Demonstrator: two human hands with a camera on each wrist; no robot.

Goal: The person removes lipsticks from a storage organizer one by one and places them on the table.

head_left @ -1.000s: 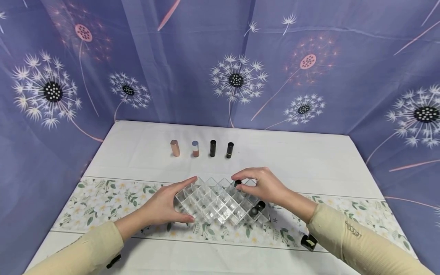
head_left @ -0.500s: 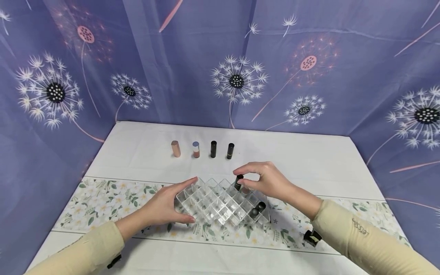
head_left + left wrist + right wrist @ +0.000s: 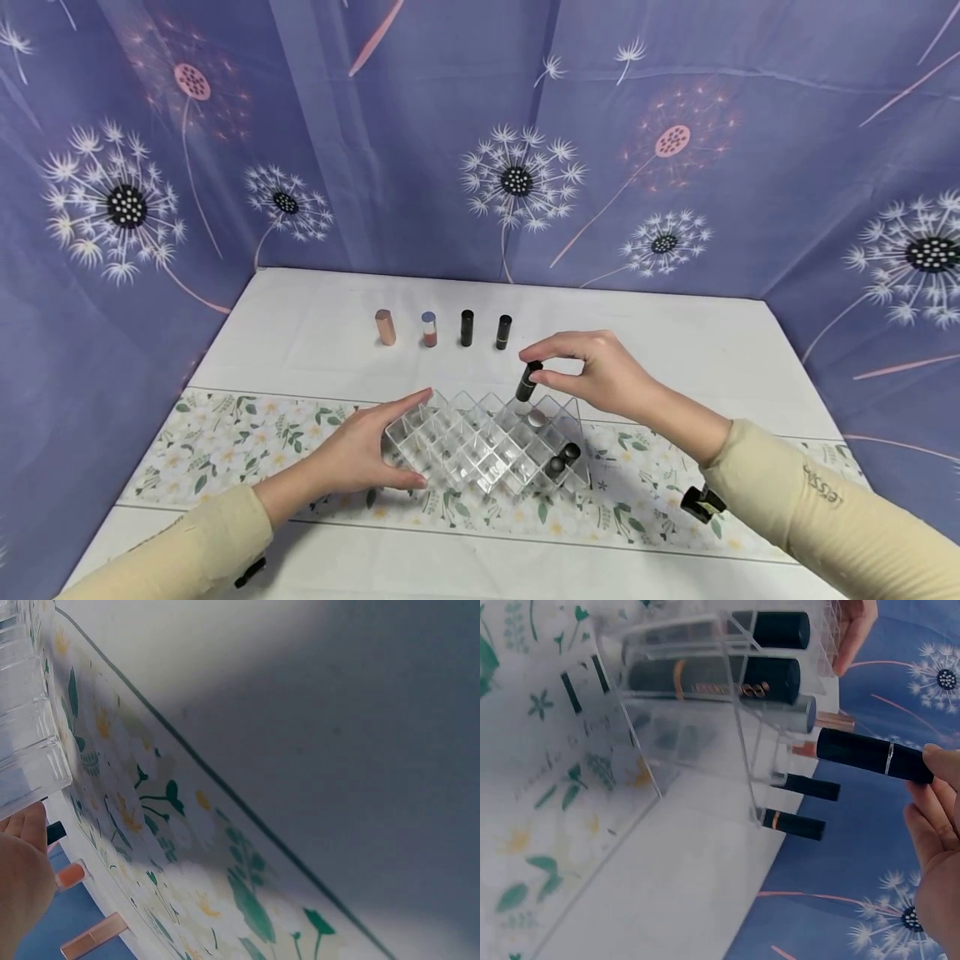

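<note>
A clear lipstick organizer point(image 3: 468, 450) with diamond-shaped compartments stands on the floral strip. My left hand point(image 3: 360, 446) holds its left end, thumb on the near side and fingers along the far side. My right hand point(image 3: 600, 375) pinches a black lipstick point(image 3: 528, 382) by its upper end, tilted, above the organizer's far right part. That lipstick has a silver band point(image 3: 889, 758) in the right wrist view. Still in the organizer are a silver-topped lipstick point(image 3: 536, 418) and two black lipsticks, one at the right point(image 3: 572, 452) and one beside it point(image 3: 555, 467).
Behind the organizer stand a rose-gold lipstick point(image 3: 386, 327), a silver-capped peach lipstick point(image 3: 429, 329) and two black lipsticks, one in the middle point(image 3: 467, 328) and one rightmost point(image 3: 503, 332). A purple dandelion curtain point(image 3: 405, 167) encloses the white table point(image 3: 675, 358) at back and sides.
My right hand has drawn the black lipstick up out of its compartment and moved slightly right and away. The silver-topped lipstick has come into view below. The left hand stays in place.
</note>
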